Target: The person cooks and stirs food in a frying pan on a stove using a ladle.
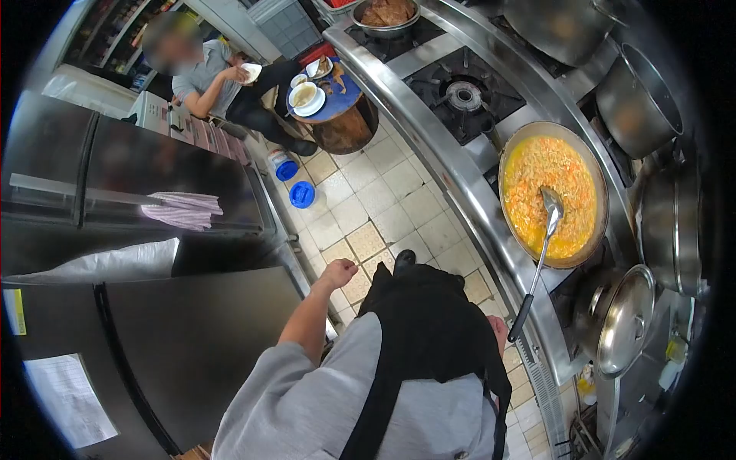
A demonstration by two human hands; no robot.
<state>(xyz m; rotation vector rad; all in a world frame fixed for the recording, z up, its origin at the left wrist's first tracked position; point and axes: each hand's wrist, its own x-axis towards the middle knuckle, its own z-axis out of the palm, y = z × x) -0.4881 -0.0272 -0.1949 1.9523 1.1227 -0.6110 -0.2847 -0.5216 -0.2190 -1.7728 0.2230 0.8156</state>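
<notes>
My left hand (pixel 339 273) hangs in front of me over the tiled floor, its fingers curled in with nothing seen in them. Low beside my black apron, at the stove's edge, my right hand (pixel 498 331) shows only in part, its fingers mostly hidden. The black handle of a ladle (pixel 550 215) juts over the stove edge close to that hand, apart from it. The ladle's bowl rests in a wide pan (pixel 602 230) of orange and yellow food with small pale pieces.
A person (pixel 211 77) sits at the back left holding a white dish, beside a round blue table (pixel 345 100) with bowls. Two blue-lidded tubs (pixel 303 195) stand on the floor. Steel fridges line the left; large pots (pixel 632 100) and a bare burner (pixel 464 96) are right.
</notes>
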